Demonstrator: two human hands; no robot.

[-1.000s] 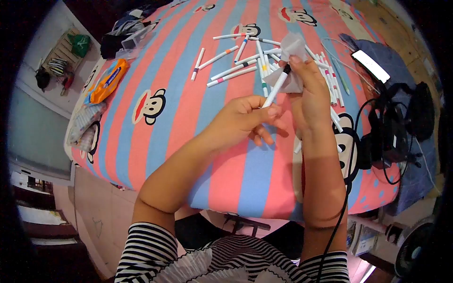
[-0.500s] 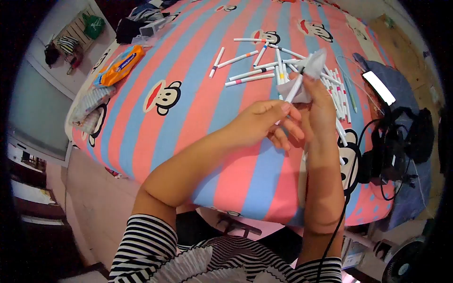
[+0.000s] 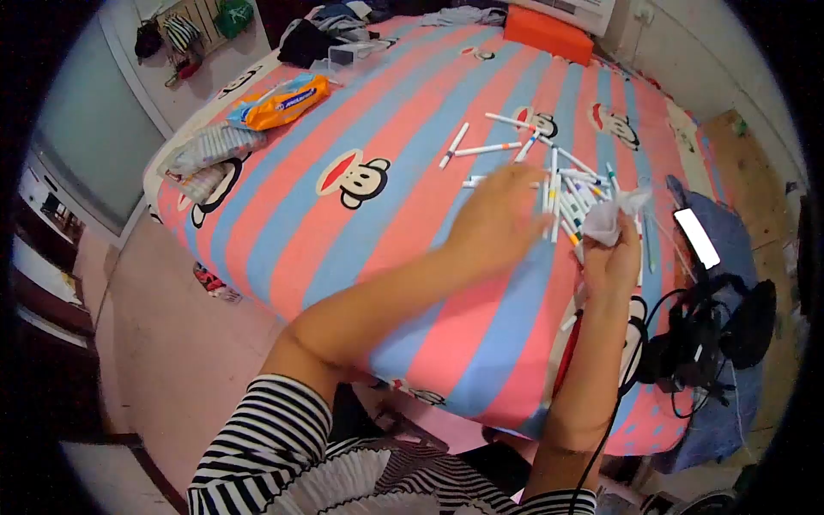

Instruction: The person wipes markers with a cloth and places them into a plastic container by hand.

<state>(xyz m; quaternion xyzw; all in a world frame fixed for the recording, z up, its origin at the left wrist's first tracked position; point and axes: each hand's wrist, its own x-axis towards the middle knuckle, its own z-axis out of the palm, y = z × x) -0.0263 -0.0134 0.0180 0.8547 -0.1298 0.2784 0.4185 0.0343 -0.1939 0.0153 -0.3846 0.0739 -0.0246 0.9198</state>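
Observation:
My right hand (image 3: 614,257) is closed on a crumpled white wipe (image 3: 602,223) at the right edge of a loose pile of markers. Over the left part of that pile hovers my left hand (image 3: 506,206), smeared by motion, so its fingers do not show clearly. White markers with coloured bands (image 3: 551,193) lie at various angles between and beyond the two hands. A marker with an orange band (image 3: 489,149) and another with a dark band (image 3: 453,146) lie farther left, apart from the pile.
The bed has a pink and blue striped sheet (image 3: 386,257). At the left lies an orange wipes packet (image 3: 287,101) beside a clear plastic bag (image 3: 215,150). To the right are a phone with a lit screen (image 3: 696,238) and a black bag (image 3: 687,343) with cables. An orange box (image 3: 548,36) stands at the back.
The marker that was between my hands no longer shows there. My left hand has moved left, away from the right hand, which still holds the wipe. The camera view has shifted.

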